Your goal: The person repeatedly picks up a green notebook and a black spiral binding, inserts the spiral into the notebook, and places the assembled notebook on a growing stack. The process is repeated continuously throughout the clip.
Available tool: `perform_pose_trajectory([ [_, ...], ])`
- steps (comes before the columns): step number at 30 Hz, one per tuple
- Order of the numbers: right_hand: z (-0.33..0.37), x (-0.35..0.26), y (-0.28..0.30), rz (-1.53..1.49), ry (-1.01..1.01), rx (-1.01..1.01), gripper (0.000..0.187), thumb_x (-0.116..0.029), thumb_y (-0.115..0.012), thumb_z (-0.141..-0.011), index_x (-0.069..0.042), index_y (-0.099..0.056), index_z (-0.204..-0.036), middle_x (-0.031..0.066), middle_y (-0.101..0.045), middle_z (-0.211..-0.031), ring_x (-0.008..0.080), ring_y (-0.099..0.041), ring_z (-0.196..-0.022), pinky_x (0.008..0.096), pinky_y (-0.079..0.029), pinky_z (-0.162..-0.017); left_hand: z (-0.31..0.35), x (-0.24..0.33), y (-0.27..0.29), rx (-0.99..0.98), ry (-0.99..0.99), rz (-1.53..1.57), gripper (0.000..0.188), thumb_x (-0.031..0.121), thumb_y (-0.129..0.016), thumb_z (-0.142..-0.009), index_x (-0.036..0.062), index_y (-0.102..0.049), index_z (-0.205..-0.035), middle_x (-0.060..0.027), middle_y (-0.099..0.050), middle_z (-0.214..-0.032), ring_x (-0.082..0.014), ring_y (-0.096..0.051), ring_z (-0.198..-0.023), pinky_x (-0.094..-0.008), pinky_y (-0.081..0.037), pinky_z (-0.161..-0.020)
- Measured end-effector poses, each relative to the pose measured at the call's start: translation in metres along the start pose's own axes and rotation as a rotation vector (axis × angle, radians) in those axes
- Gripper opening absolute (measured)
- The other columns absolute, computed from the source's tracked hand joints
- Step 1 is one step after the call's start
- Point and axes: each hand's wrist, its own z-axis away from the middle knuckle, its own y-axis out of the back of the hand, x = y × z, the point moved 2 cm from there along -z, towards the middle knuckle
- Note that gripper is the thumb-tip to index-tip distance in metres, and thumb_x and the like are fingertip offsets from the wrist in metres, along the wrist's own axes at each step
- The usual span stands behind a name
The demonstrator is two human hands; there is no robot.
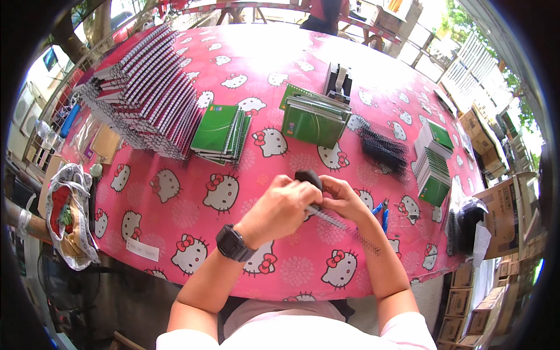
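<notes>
My left hand [280,204], with a black watch on its wrist, is closed in front of me just above the tabletop. Beside it my right hand [344,198] has its fingers pinched together, almost touching the left fingertips. Between the two hands sticks up a dark rounded object [309,178], partly hidden by fingers. A thin wire spiral coil [341,223] runs from below the left fingertips, under the right wrist, to the lower right. Blue-handled pliers [383,216] lie right of my right forearm.
A pink cartoon-print cloth [233,224] covers the table. Tall stacks of spiral notebooks [146,93] stand left. Green notebooks [216,128] sit beside them, more green notebooks [315,119] at centre and others [434,175] at right. Black coils [382,149] lie piled, and a cloth-lined basket [70,216] hangs left.
</notes>
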Motion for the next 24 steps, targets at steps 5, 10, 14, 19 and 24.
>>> perform_pose_trajectory([
  [5,0.002,0.001,0.017,0.091,0.137,0.297,0.032,0.008,-0.061,-0.076,0.001,-0.059,-0.108,-0.0011,-0.061,-0.092,0.0051,-0.053,-0.089,0.0205,-0.042,-0.080,0.005,-0.046,-0.003,0.045,0.204,0.282,0.030,-0.002,-0.070,-0.072,0.0079,-0.058,-0.098,-0.0041,-0.062,-0.090,-0.0166,-0.060,-0.087,-0.0314,-0.046,-0.076],
  [10,0.005,-0.013,0.021,0.713,0.292,0.181,0.036,0.013,-0.057,-0.064,0.000,-0.062,-0.098,0.0063,-0.062,-0.091,0.0193,-0.056,-0.092,0.0291,-0.043,-0.083,0.011,-0.064,-0.052,-0.055,0.526,1.032,0.023,-0.002,-0.064,-0.085,0.0065,-0.054,-0.103,0.0030,-0.056,-0.091,-0.0059,-0.051,-0.084,-0.0221,-0.043,-0.073],
  [14,0.013,-0.030,0.027,0.679,0.271,0.217,0.039,0.012,-0.055,-0.056,0.001,-0.062,-0.092,0.0096,-0.062,-0.093,0.0257,-0.056,-0.094,0.0343,-0.043,-0.085,0.010,-0.068,-0.045,-0.021,0.468,1.065,0.020,-0.002,-0.057,-0.087,0.0078,-0.050,-0.103,0.0026,-0.053,-0.092,-0.0056,-0.050,-0.087,-0.0216,-0.042,-0.075],
  [19,0.021,-0.067,0.005,0.708,0.397,0.121,0.027,0.001,-0.058,-0.054,-0.003,-0.059,-0.081,0.0083,-0.062,-0.087,0.0238,-0.057,-0.084,0.0335,-0.043,-0.077,0.015,-0.082,-0.046,0.035,0.424,1.109,0.023,0.000,-0.055,-0.084,0.0096,-0.047,-0.103,0.0011,-0.051,-0.096,-0.0058,-0.049,-0.086,-0.0212,-0.042,-0.075],
  [24,0.014,-0.052,0.006,0.821,0.373,0.264,0.030,0.001,-0.058,-0.054,-0.003,-0.057,-0.083,0.0093,-0.058,-0.084,0.0284,-0.053,-0.081,0.0350,-0.041,-0.080,0.012,-0.077,-0.048,0.118,0.437,1.109,0.022,0.000,-0.054,-0.079,0.0072,-0.046,-0.098,0.0009,-0.047,-0.082,-0.0075,-0.046,-0.078,-0.0240,-0.041,-0.070],
])
